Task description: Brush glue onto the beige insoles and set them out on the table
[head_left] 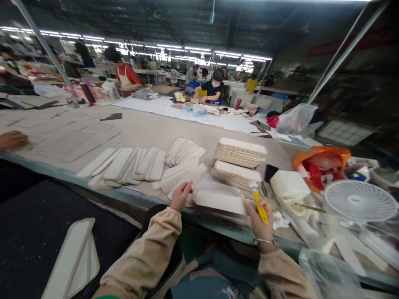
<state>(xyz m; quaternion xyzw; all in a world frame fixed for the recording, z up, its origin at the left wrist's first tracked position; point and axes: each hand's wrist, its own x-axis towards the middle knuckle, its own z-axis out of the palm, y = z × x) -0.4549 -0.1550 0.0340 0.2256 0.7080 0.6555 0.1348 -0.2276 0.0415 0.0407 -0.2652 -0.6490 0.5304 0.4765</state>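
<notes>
White panel (220,202): at the counter's (156,128) near edge, between your hands, long axis running left to right.
Right hand (257,227): nearer, at the panel's right end, fingers closed around the yellow brush (256,195), bristles pointing away from you.
Left hand (181,196): just off the left end, fingertips pressed together; whether they pinch anything, you can't tell.
Fanned panels (131,166): crowding your left.
Panel stacks (240,154): just behind.

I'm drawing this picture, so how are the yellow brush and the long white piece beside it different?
The brush is mostly yellow; the white piece is pale all over. The brush is narrow; the white piece is wider and longer. The brush slants, pale tip up; the white piece stretches sideways. Both are at the right hand.
</notes>
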